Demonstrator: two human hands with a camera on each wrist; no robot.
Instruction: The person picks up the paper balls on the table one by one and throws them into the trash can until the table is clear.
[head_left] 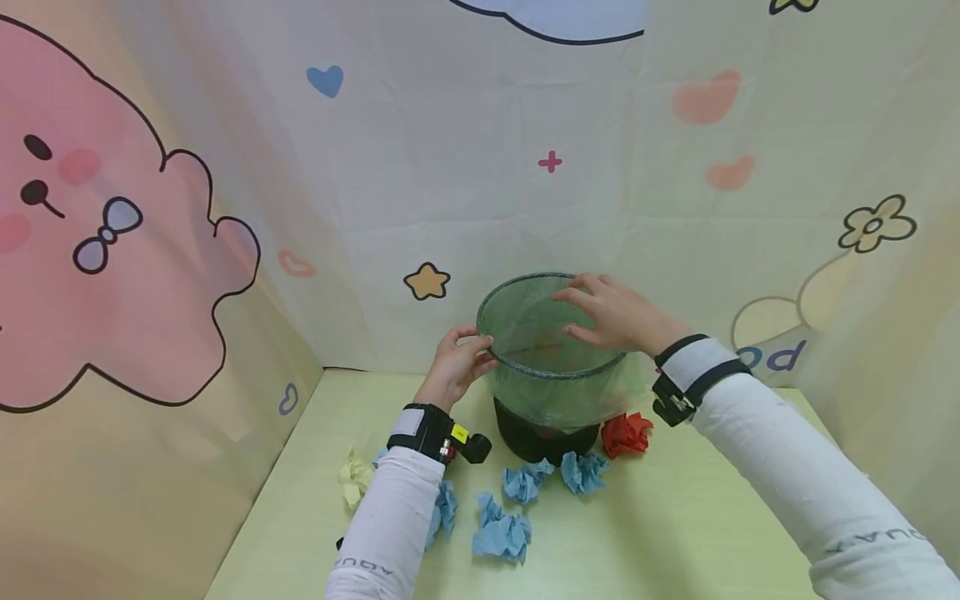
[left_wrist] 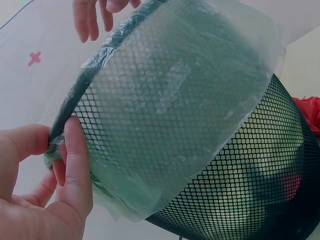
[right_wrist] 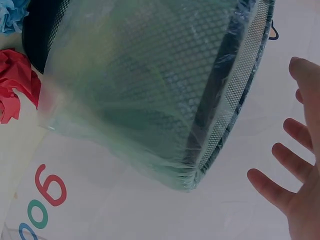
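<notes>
A black mesh wastebasket (left_wrist: pixel 240 190) stands on the table, lined with a thin green plastic bag (head_left: pixel 558 392) whose edge is folded over the rim and hangs down outside. My left hand (head_left: pixel 454 364) pinches the bag and rim at the left side; in the left wrist view its thumb and fingers (left_wrist: pixel 75 165) close on the rolled edge. Over the basket's mouth, at the right, is my right hand (head_left: pixel 618 315), its fingers spread and relaxed. The right wrist view shows that hand (right_wrist: pixel 300 145) apart from the rim, holding nothing.
Crumpled blue paper balls (head_left: pixel 502 533) lie in front of the basket, several in all. A red paper ball (head_left: pixel 627 435) sits at its right, and a yellow one (head_left: pixel 355 479) lies left of my left forearm. A printed curtain (head_left: pixel 450 167) hangs behind the table.
</notes>
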